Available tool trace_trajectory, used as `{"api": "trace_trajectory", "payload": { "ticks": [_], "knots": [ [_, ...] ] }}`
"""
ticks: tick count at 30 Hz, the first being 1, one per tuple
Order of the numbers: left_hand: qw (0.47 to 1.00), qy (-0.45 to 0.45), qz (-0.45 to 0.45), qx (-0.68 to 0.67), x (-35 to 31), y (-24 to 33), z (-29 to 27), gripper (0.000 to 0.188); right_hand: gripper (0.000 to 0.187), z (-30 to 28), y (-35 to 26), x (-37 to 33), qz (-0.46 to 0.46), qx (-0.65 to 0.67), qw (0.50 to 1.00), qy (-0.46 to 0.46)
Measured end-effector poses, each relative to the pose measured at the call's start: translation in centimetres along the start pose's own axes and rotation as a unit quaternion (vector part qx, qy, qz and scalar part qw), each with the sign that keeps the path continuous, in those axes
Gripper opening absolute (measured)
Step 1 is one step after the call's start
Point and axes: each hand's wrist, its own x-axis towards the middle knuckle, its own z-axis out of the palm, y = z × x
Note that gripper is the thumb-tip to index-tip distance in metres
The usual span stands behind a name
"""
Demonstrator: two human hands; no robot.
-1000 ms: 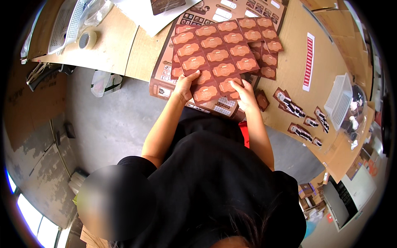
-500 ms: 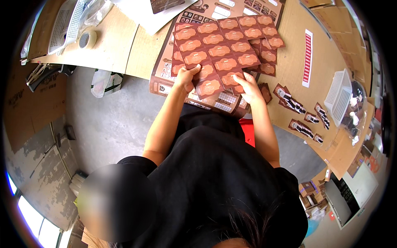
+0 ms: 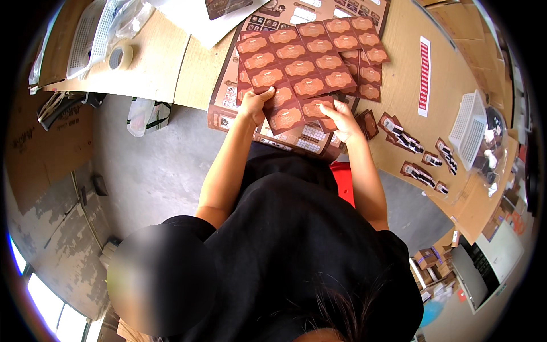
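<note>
Both my hands hold a reddish-brown sheet of printed cards [image 3: 299, 67] with orange label shapes, above a large brown printed sheet [image 3: 219, 117]. My left hand [image 3: 254, 107] is closed on the lower left part of the card sheet, thumb on top. With its thumb on the face, my right hand [image 3: 345, 121] pinches a card at the lower right corner; the fingers underneath are hidden. More card sheets [image 3: 367, 74] of the same colour lie beneath and to the right. A small brown piece [image 3: 369, 124] lies beside my right hand.
Several dark cut-out pieces with white-and-black figures [image 3: 404, 137] lie on the table's right side, near a red-and-white strip [image 3: 424, 77] and a white basket [image 3: 468, 131]. At the left are another white basket [image 3: 88, 43] and a tape roll [image 3: 121, 57]. White paper [image 3: 211, 28] lies at the back.
The card at the lower right, in my right hand, is now slightly tilted against the rest of the card sheet. My hands have hardly moved; the view has shifted a little.
</note>
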Motion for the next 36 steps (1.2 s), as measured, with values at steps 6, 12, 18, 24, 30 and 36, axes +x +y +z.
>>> {"api": "trace_trajectory", "payload": {
  "ticks": [6, 12, 18, 24, 30, 36],
  "knots": [
    [0.999, 0.045, 0.008, -0.026, 0.2, -0.9, 0.3, 0.014, 0.021, 0.6, 1.2, -0.4, -0.097, -0.094, 0.990, 0.034],
    [0.998, 0.059, 0.033, -0.015, 0.7, -0.9, -0.4, 0.014, 0.018, 0.7, 2.8, -2.7, -0.119, -0.035, 0.986, 0.107],
    [0.994, -0.004, -0.004, -0.109, 0.6, -1.1, 0.4, 0.018, 0.029, 2.2, 3.1, -3.4, -0.095, 0.157, 0.978, 0.097],
    [0.991, -0.061, -0.073, -0.093, -0.4, -2.8, 1.6, 0.011, 0.026, 4.4, 4.0, -0.4, -0.177, 0.136, 0.963, 0.148],
    [0.762, -0.050, 0.021, 0.646, -3.4, 1.6, 1.9, 0.040, 0.028, 2.1, 4.2, 0.6, -0.203, 0.033, 0.962, 0.178],
    [0.417, -0.055, 0.443, 0.792, 4.0, 2.5, 5.8, 0.050, 0.020, 1.2, 4.5, 1.3, -0.169, -0.007, 0.976, 0.139]
  ]
}}
